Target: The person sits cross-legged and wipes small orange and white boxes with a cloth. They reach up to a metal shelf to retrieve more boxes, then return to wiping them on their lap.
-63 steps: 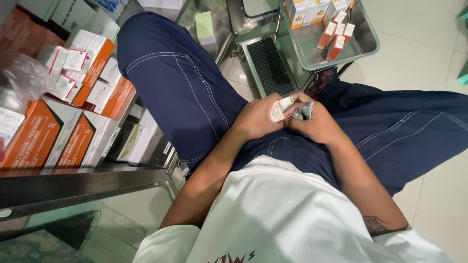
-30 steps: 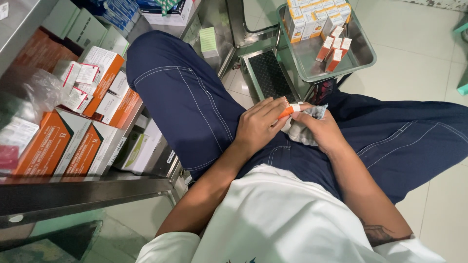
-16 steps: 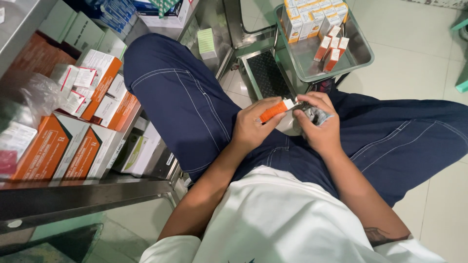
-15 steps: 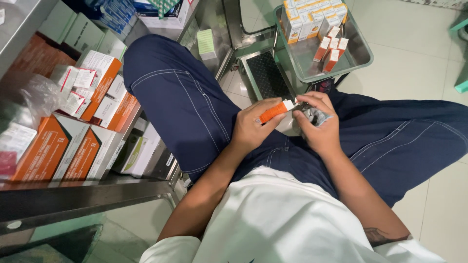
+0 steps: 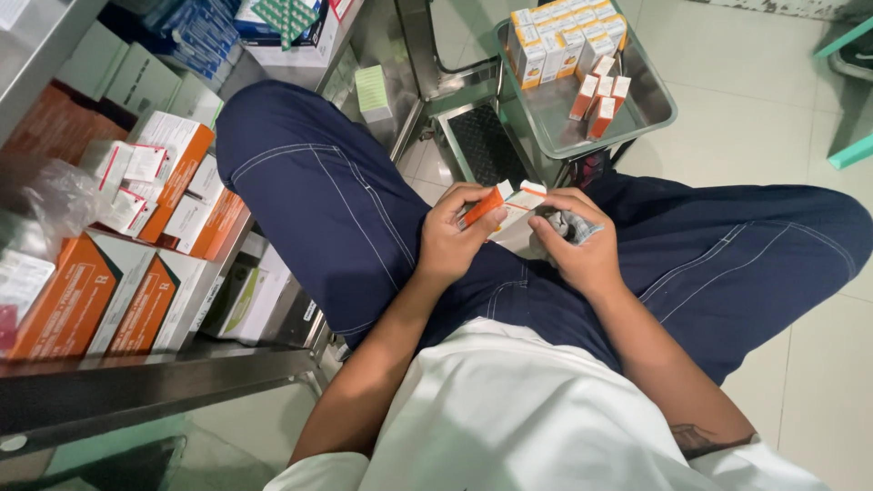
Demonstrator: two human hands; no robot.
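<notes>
The small orange-and-white carton is held above the person's lap, between both hands, over the dark blue trousers. Its long axis runs roughly level across the view, rising slightly from left to right; the orange end lies toward the left hand, the white end points toward the right hand and the tray beyond.

The left hand grips the orange end, thumb on the upper face and fingers curled closed round the underside. The right hand is narrowly curled at the white end, fingertips touching it, with a crumpled grey-white item pressed in its palm; what that item is cannot be determined.

Ahead of the knees stands a metal tray carrying upright rows of yellow-and-white boxes at its far edge and several loose orange-and-white cartons just beside them. A pale green box sits on the metal frame to the left of the tray.

On the person's left, a metal shelf holds larger orange-and-white boxes, stacked closely, and a clear plastic bag.
</notes>
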